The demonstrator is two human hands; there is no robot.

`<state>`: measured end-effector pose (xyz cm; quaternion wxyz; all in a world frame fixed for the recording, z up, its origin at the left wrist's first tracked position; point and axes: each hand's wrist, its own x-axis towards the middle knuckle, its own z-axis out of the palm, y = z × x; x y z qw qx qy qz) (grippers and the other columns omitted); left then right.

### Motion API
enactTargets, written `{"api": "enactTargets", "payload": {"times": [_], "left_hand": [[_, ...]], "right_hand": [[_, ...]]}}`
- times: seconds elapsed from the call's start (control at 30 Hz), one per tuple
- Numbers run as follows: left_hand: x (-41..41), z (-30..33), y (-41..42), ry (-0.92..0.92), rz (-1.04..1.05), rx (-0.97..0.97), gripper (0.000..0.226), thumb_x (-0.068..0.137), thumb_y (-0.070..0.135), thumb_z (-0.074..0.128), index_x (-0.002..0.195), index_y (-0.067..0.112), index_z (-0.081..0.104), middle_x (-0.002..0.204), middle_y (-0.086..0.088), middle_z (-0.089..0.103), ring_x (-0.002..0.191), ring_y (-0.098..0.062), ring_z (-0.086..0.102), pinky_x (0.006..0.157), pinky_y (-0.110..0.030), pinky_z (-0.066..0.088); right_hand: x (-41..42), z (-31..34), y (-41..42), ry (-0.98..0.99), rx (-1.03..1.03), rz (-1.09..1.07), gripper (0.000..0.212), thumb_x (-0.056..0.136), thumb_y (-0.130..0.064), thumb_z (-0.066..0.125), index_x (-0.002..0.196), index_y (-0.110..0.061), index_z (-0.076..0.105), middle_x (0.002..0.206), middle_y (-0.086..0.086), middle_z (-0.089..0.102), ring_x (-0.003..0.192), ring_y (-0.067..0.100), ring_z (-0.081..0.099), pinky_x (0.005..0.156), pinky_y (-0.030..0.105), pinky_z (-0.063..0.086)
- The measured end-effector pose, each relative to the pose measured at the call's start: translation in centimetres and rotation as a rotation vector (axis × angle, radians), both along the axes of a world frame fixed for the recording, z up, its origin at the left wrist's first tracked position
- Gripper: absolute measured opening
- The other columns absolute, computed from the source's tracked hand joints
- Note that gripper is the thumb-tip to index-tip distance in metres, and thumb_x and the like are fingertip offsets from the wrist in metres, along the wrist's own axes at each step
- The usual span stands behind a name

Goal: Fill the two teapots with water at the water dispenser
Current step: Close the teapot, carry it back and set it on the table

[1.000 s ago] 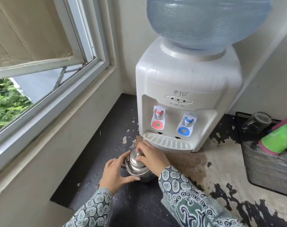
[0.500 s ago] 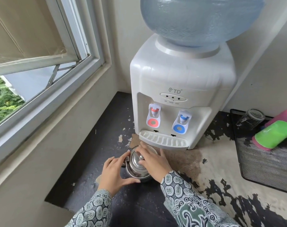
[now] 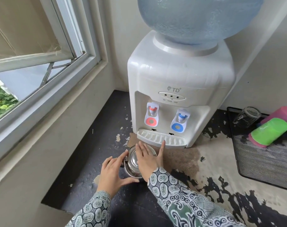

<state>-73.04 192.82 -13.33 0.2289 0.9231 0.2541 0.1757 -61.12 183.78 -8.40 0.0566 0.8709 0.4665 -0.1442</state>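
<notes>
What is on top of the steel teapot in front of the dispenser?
The lid sits on the teapot, and the right hand lies over it with straight fingers. The left hand holds the pot's side. Whatever is inside is hidden.

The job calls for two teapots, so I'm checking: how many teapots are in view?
1. A steel teapot sits on the counter before the dispenser's drip tray, between the left hand and right hand. A second is not in view.
</notes>
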Motion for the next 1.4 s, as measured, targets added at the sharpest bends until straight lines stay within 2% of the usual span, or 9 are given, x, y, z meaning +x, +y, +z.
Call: {"api": "enactTargets", "payload": {"times": [0.17,0.33,0.47,0.6,0.7,0.83,1.0,1.2,1.4], "left_hand": [[0.1,0.5,0.3,0.049,-0.015,0.015,0.112,0.045,0.091,0.040,0.132,0.021,0.048,0.098,0.006,0.068,0.094,-0.010,0.056,0.101,-0.021,0.020],[0.5,1.8,0.7,0.177,-0.032,0.053,0.119,0.042,0.098,0.013,0.133,0.029,0.045,0.107,0.006,0.067,0.103,-0.015,0.058,0.099,-0.027,0.029],[1.6,3.3,1.4,0.093,0.053,-0.151,0.090,0.053,0.093,0.026,0.103,0.031,0.067,0.086,0.003,0.074,0.083,-0.016,0.067,0.079,-0.031,0.049],[2.8,4.7,2.1,0.148,0.110,-0.209,0.068,0.059,0.090,0.028,0.057,0.028,0.057,0.057,0.001,0.065,0.064,-0.021,0.061,0.058,-0.029,0.044],[3.4,5.2,2.4,0.206,0.120,-0.255,0.069,0.059,0.085,0.029,0.052,0.022,0.055,0.052,0.001,0.059,0.064,-0.023,0.060,0.059,-0.031,0.043],[3.4,5.1,3.0,0.193,0.070,-0.370,0.081,0.058,0.090,0.039,0.066,0.013,0.062,0.062,-0.002,0.064,0.066,-0.020,0.059,0.070,-0.033,0.047],[3.6,5.3,2.9,0.041,-0.087,-0.601,0.037,0.073,0.062,0.058,0.074,0.026,0.067,0.073,0.009,0.068,0.072,-0.008,0.060,0.074,-0.027,0.045],[3.6,6.6,2.0,0.079,-0.264,-0.654,0.043,0.086,0.047,0.054,0.066,0.009,0.050,0.060,0.001,0.044,0.059,-0.014,0.040,0.061,-0.028,0.034],[1.3,10.6,-1.1,0.021,-0.376,-0.566,0.049,0.094,0.046,0.038,0.057,0.014,0.044,0.056,0.000,0.045,0.055,-0.014,0.040,0.062,-0.030,0.035]], "right_hand": [[2.0,0.0,-0.4,0.284,0.052,-0.022,0.056,0.098,-0.034,0.029,0.146,-0.026,0.001,0.156,-0.012,-0.006,0.143,0.007,-0.001,0.096,0.069,-0.021],[4.3,0.5,-0.9,0.570,0.250,-0.140,0.052,0.092,-0.057,0.022,0.137,-0.034,0.034,0.151,-0.010,0.028,0.138,0.019,0.027,0.114,0.055,0.010],[4.7,1.1,-0.7,0.746,0.365,-0.259,0.074,0.080,-0.073,0.013,0.127,-0.031,0.051,0.142,0.000,0.046,0.131,0.020,0.039,0.113,0.045,0.023],[4.3,1.2,-1.1,0.826,0.446,-0.352,0.079,0.077,-0.075,0.009,0.128,-0.032,0.050,0.143,0.001,0.045,0.132,0.020,0.038,0.114,0.041,0.018],[3.9,0.4,-2.0,0.863,0.564,-0.412,0.065,0.088,-0.064,0.017,0.138,-0.028,0.037,0.144,-0.007,0.040,0.135,0.013,0.030,0.107,0.027,0.015],[3.3,-0.1,-3.3,0.941,0.769,-0.490,0.038,0.093,-0.048,0.033,0.123,-0.032,0.051,0.112,-0.028,0.048,0.112,-0.005,0.039,0.092,0.008,0.021],[2.9,-0.9,-3.8,0.947,0.838,-0.540,0.042,0.095,-0.042,0.037,0.075,-0.015,0.064,0.079,-0.018,0.067,0.079,-0.009,0.058,0.086,0.022,0.037],[1.3,0.4,-4.7,0.821,0.881,-0.574,0.047,0.094,-0.042,0.038,0.057,-0.016,0.053,0.056,-0.010,0.058,0.054,-0.002,0.053,0.068,0.022,0.039],[-3.6,3.6,-9.6,0.740,0.998,-0.563,0.047,0.097,-0.036,0.034,0.057,-0.016,0.051,0.071,0.013,0.058,0.074,0.024,0.057,0.087,0.038,0.044]]}}
